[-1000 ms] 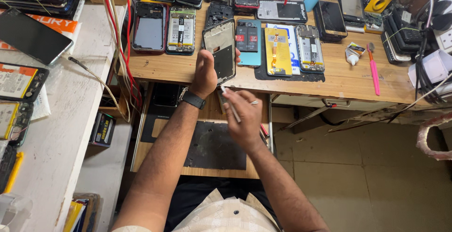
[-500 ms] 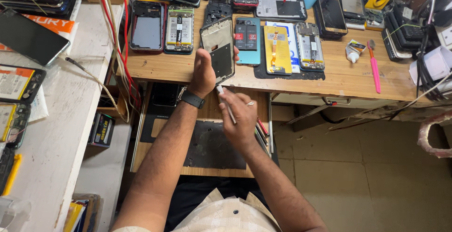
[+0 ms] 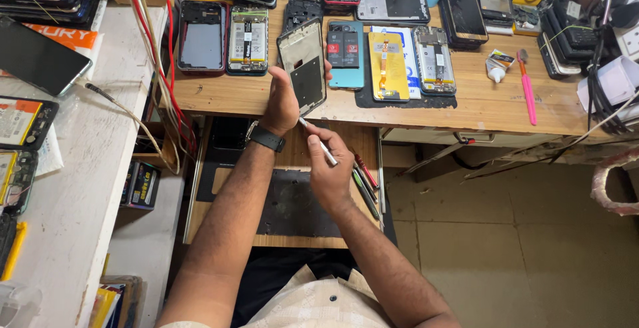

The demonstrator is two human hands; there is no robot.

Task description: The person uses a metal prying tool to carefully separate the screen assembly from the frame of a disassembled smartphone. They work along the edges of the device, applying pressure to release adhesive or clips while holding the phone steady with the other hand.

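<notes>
Two hands at work above the front edge of the wooden bench (image 3: 466, 105). Left hand (image 3: 281, 101), black watch at wrist, fingers closed around the side of a bare phone frame (image 3: 303, 65), held upright over the edge. Right hand (image 3: 326, 165), fingers pinched on a slim metal tool (image 3: 318, 141), tip apparently touching the frame's lower corner. Opened phones (image 3: 247, 39) laid in rows behind. Pink-handled brush (image 3: 529, 95) well apart, right.

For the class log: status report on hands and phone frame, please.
Left hand grips phone frame upright at bench edge. Right hand holds thin metal tool, tip at frame's lower edge. Nothing obstructing.
</notes>
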